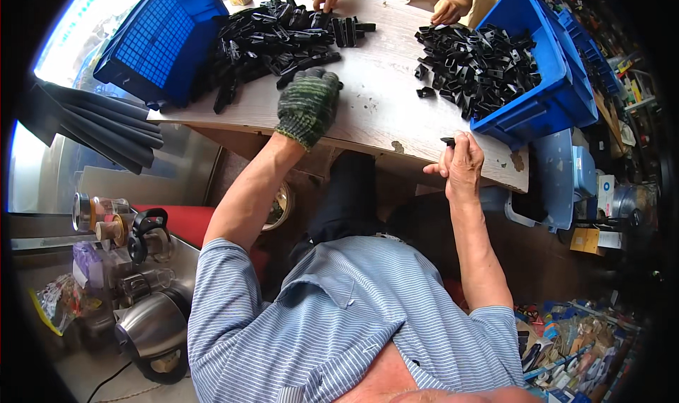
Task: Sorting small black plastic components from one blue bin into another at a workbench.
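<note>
From where I stand, the left hand in a green-and-black knitted glove [308, 106] rests at the near edge of a heap of long black plastic pieces [276, 39]; I cannot tell if it grips one; the bare right hand [461, 161] pinches a small black plastic piece [448, 141]; the heap of small black clips [488, 67] lies just ahead, nearer the right hand; the long piece by the glove slants away rightward.

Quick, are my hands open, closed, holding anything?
Left hand: gloved, at the long black parts; grip can't be told.
Right hand: closed, holding a small black piece.
</note>
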`<action>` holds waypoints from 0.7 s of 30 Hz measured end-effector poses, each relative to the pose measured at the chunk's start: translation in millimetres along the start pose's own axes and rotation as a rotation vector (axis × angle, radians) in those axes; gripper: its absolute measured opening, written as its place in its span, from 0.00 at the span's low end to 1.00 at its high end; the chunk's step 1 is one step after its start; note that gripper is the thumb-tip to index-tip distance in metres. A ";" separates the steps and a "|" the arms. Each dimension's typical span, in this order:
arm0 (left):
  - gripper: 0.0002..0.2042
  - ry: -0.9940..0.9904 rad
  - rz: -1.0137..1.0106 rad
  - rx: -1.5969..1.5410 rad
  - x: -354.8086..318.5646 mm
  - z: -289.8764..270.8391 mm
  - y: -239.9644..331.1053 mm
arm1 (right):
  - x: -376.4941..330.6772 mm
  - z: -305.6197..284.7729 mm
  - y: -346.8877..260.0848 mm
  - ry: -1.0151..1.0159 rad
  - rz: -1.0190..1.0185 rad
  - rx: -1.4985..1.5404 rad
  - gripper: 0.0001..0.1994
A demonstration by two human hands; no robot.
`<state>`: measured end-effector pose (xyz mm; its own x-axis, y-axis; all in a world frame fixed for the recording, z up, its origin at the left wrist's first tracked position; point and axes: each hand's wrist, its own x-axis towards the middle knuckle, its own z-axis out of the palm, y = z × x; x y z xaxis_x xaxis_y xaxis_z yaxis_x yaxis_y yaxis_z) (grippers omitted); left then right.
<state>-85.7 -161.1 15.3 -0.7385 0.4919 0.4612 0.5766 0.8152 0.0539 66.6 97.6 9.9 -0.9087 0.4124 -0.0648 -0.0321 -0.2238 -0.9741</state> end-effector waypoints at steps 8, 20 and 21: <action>0.14 0.235 -0.112 -0.707 -5.5 14.9 58.9 | -2.1 3.4 -2.2 0.067 -0.005 0.033 0.13; 0.09 -0.006 -0.046 -0.631 -16.1 -3.0 80.1 | 0.1 9.7 -3.0 0.174 0.027 0.090 0.11; 0.09 -0.010 -0.036 -0.642 -16.7 -7.7 90.1 | 1.2 9.5 -4.3 0.183 0.046 0.111 0.11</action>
<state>-18.7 -98.2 19.3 -0.7629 0.4729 0.4409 0.6433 0.4874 0.5904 61.7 90.6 16.0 -0.8200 0.5506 -0.1564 -0.0473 -0.3375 -0.9402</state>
